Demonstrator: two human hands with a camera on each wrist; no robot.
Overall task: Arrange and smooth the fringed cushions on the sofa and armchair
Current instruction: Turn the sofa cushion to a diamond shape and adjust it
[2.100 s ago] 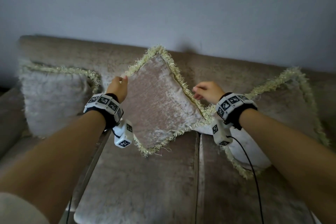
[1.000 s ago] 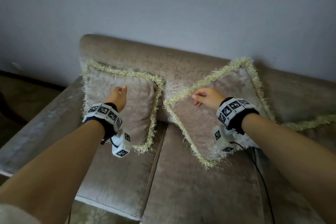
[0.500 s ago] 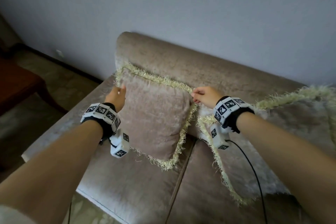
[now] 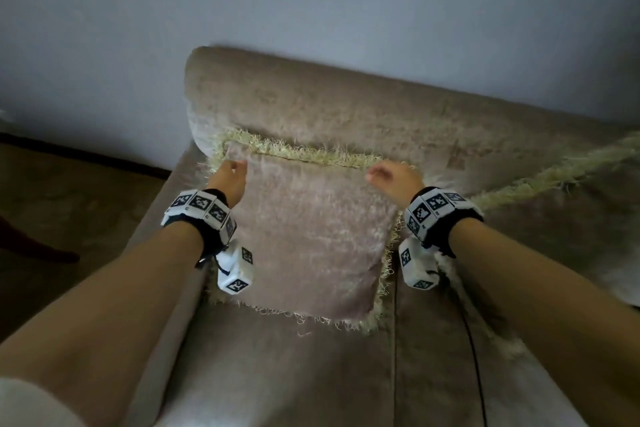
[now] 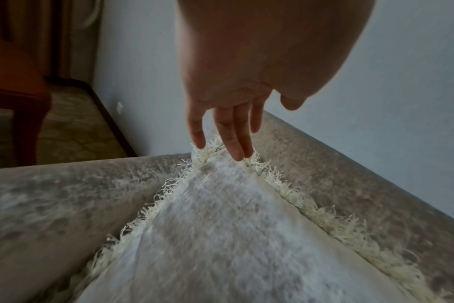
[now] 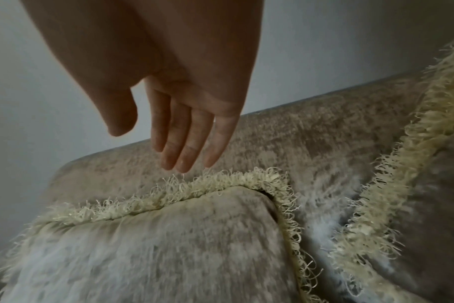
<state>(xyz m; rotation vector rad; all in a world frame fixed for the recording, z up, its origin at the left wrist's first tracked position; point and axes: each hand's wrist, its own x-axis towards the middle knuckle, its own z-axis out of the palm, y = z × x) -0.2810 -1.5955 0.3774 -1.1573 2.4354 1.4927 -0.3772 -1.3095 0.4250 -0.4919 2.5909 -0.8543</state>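
A beige velvet cushion (image 4: 311, 239) with a pale yellow fringe leans upright against the sofa back (image 4: 346, 107) at the sofa's left end. My left hand (image 4: 230, 177) is at its top left corner; in the left wrist view its straight fingertips (image 5: 236, 153) touch the fringed corner of the cushion (image 5: 220, 235). My right hand (image 4: 391, 177) hovers at the top right corner. In the right wrist view its straight fingers (image 6: 184, 147) hang just above the fringe of the cushion (image 6: 156, 246), apart from it. A second fringed cushion (image 4: 561, 218) lies to the right.
The sofa's left armrest (image 4: 166, 218) runs beside the left forearm. A grey wall (image 4: 311, 10) stands behind the sofa. Patterned floor (image 4: 69, 201) and a dark wooden furniture leg (image 5: 26, 123) lie to the left. The seat cushions (image 4: 294, 374) stretch toward me.
The view swung left from the middle cushion to the leftmost one. Both hands have come to its top corners; the right hand's earlier pinch on the fringe has opened to straight fingers.
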